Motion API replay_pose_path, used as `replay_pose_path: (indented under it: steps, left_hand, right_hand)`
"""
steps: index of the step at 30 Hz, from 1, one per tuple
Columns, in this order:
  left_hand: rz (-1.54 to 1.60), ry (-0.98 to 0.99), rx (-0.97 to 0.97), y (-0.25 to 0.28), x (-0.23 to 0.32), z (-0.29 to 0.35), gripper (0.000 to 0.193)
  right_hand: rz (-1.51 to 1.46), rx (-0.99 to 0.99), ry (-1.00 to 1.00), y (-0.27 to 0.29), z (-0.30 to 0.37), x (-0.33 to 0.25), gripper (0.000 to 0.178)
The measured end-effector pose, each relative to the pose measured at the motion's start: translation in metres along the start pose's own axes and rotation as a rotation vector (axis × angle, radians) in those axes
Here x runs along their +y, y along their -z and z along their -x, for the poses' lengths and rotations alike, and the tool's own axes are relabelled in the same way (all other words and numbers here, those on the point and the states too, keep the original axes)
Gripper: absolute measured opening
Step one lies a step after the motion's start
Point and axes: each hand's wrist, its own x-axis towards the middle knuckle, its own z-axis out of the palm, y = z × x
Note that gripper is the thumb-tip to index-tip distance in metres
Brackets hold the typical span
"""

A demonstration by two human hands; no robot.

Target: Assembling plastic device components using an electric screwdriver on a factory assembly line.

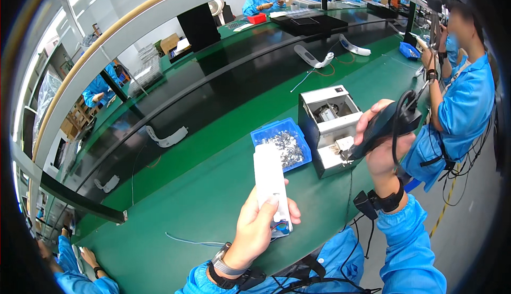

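Observation:
My left hand (pixel 259 219) is closed around a long white plastic housing (pixel 270 174), thumb on top. Coloured wires show at the housing's near end, above the bench. In my right hand (pixel 388 153) is a black corded electric screwdriver (pixel 386 126), tilted down to the left. Its tip is at the front opening of a boxy grey-and-white screw feeder (pixel 331 118); whether it touches a screw is too small to tell. Left of the feeder stands a blue bin (pixel 257 134) of small metal and white parts, partly hidden behind the housing.
Beyond the green bench (pixel 213 187) runs a dark conveyor (pixel 175 94) carrying curved white housings with wires, such as one at the left (pixel 166 137). A thin cable (pixel 194 242) lies near my left wrist. A co-worker (pixel 463 97) stands close on the right; others sit across the line.

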Motion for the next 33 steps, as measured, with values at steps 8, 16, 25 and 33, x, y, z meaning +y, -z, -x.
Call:
replay_pose_path:
  steps: [8, 16, 25, 33]
  left_hand:
    - [0.035, -0.029, -0.064, 0.0, -0.002, -0.002, 0.036]
    - [-0.033, -0.029, -0.038, -0.007, 0.004, -0.003, 0.044]
    - [-0.022, -0.026, -0.035, -0.011, 0.006, -0.008, 0.045]
    - [0.004, -0.043, -0.074, -0.012, 0.006, -0.004, 0.042]
  right_hand:
    - [0.04, 0.051, -0.024, 0.003, 0.004, 0.011, 0.096]
    - [0.08, 0.039, 0.015, 0.01, 0.001, 0.002, 0.094]
    - [0.029, 0.06, 0.001, 0.006, -0.01, 0.005, 0.088]
    - [0.056, -0.048, -0.101, 0.005, -0.029, 0.01, 0.083]
